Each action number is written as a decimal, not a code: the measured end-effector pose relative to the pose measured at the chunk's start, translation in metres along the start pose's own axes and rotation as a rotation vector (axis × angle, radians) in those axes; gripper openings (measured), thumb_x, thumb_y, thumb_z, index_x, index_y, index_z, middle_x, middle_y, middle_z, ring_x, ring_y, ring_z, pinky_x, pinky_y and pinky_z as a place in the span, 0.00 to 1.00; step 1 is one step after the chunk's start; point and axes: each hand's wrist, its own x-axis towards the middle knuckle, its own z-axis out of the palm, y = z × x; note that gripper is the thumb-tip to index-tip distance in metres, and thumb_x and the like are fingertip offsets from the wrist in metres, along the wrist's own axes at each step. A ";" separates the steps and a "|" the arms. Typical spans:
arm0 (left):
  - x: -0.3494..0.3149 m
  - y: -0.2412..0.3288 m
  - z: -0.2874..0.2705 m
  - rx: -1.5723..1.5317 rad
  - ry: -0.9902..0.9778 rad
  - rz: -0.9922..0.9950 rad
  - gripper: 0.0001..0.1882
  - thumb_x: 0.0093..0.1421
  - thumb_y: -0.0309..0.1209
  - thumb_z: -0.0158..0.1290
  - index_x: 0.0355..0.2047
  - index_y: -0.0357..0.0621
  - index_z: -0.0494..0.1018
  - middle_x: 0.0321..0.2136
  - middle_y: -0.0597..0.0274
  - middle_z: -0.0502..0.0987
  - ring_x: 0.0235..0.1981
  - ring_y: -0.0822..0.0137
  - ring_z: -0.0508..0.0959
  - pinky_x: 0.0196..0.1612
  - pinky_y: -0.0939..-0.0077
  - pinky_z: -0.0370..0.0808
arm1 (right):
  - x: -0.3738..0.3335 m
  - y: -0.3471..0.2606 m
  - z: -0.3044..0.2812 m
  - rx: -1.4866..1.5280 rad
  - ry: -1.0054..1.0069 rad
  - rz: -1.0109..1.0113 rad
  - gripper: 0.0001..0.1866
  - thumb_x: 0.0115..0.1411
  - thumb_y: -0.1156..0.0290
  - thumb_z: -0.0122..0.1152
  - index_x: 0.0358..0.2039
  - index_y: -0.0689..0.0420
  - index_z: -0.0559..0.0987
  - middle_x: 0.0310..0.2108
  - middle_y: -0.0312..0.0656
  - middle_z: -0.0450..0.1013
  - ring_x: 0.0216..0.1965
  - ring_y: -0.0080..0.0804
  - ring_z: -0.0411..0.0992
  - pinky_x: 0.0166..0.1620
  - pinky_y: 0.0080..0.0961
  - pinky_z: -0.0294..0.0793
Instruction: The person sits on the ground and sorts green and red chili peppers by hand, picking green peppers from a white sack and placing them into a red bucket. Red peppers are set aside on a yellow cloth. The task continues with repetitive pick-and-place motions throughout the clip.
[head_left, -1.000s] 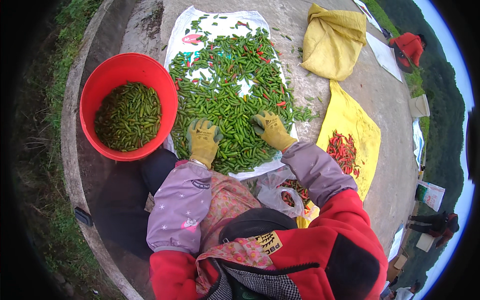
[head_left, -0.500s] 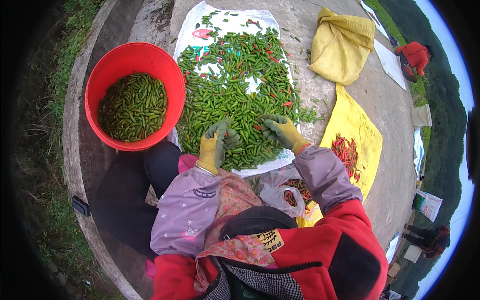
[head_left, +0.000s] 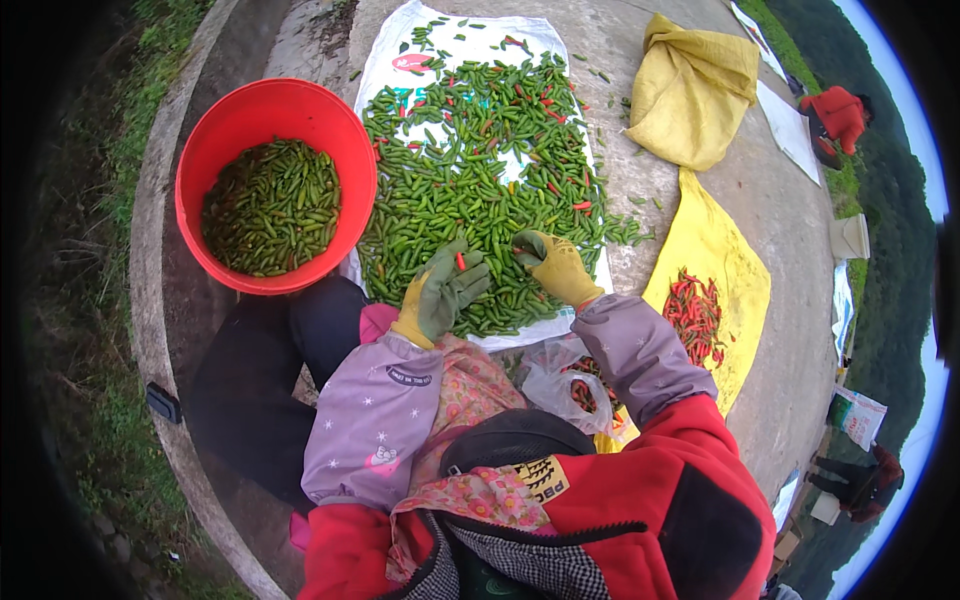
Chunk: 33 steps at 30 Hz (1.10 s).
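Observation:
Green chili peppers, mixed with a few red ones, are spread over a white sack on the ground before me. Over the near part of the pile is my left hand, in a yellow and green glove. Its fingers curl loosely around a red chili pepper, whose end shows. My right hand, gloved alike, is just to the right, thumb and fingers pinched together above the peppers. Whatever may be between those fingertips is too small or hidden to name.
To the left stands a red bucket partly filled with green peppers. Red peppers lie on a yellow sack at right, below a folded yellow sack. A plastic bag lies by my lap. Two people are farther off.
My left hand has turned its palm up more, bringing the red chili pepper into clearer sight. The right hand's fingers have drawn into a pinch. The view has shifted slightly.

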 end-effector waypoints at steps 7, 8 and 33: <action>0.008 -0.007 -0.025 0.069 -0.175 -0.002 0.21 0.63 0.32 0.53 0.56 0.44 0.66 0.41 0.59 0.76 0.41 0.63 0.78 0.44 0.65 0.79 | -0.005 0.003 -0.024 0.873 -0.196 0.545 0.19 0.61 0.70 0.59 0.51 0.64 0.74 0.38 0.43 0.78 0.32 0.27 0.76 0.37 0.24 0.75; 0.008 -0.007 -0.027 0.098 -0.177 0.003 0.22 0.62 0.32 0.54 0.56 0.45 0.65 0.42 0.60 0.76 0.40 0.64 0.78 0.45 0.65 0.78 | -0.007 0.002 -0.028 0.961 -0.218 0.551 0.18 0.63 0.69 0.57 0.50 0.66 0.73 0.36 0.44 0.78 0.28 0.22 0.74 0.32 0.19 0.74; -0.002 -0.002 -0.015 0.244 -0.150 -0.041 0.25 0.64 0.37 0.53 0.59 0.48 0.64 0.42 0.65 0.77 0.41 0.69 0.77 0.46 0.68 0.77 | -0.026 0.028 -0.140 0.396 -0.257 0.217 0.18 0.58 0.67 0.57 0.47 0.62 0.78 0.39 0.38 0.79 0.39 0.24 0.75 0.46 0.23 0.73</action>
